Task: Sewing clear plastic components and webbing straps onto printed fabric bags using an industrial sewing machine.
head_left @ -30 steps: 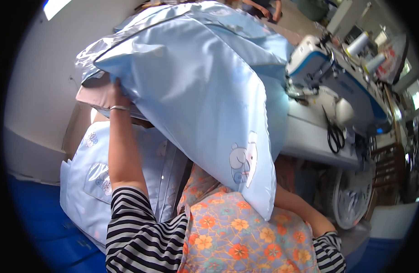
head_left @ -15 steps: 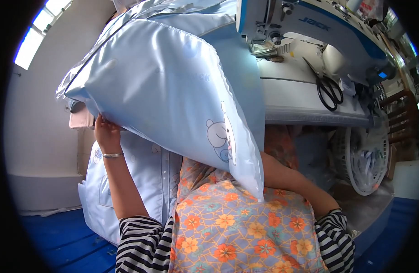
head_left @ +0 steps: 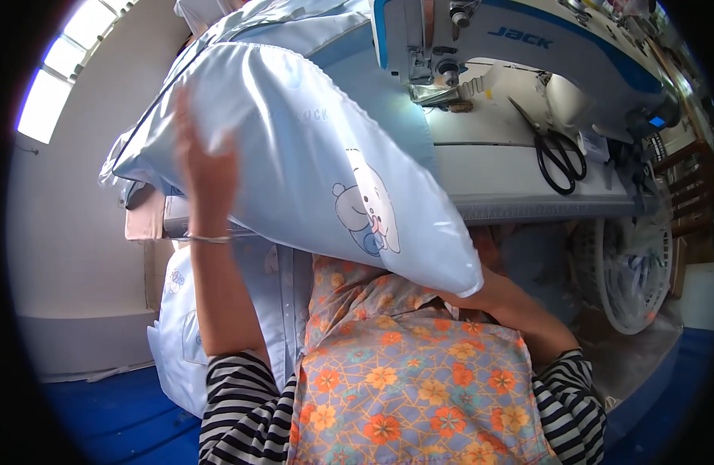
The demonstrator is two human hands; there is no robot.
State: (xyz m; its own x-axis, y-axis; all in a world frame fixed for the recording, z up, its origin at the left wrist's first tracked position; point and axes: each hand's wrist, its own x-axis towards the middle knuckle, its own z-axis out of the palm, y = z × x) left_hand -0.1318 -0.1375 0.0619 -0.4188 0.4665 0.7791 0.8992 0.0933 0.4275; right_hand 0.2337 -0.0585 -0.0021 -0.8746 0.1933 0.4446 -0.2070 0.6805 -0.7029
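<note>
A large glossy light-blue cloth (head_left: 279,178) with a white cartoon animal print lies draped over the sewing table and hangs toward my lap. My left hand (head_left: 208,159) is over its left part, smeared by motion, with the fingers stretched upward and the thumb apart. Whether the palm touches the cloth I cannot tell. My right forearm (head_left: 520,310) reaches in from the right, and my right hand is hidden under the cloth's lower corner. Right of the cloth, the sewing machine's (head_left: 520,58) needle area stands over the table.
Black-handled scissors (head_left: 558,159) lie on the machine bed (head_left: 481,167). A white plastic basket (head_left: 597,271) with clear plastic wrapping stands below right, near a brown wooden chair (head_left: 686,186). More printed light-blue cloth (head_left: 252,310) hangs left of my floral apron (head_left: 411,380).
My left hand has left the cloth's lower left edge and moved up over its surface. The cloth's lower right corner has shifted right and upward. My right forearm stays partly under it.
</note>
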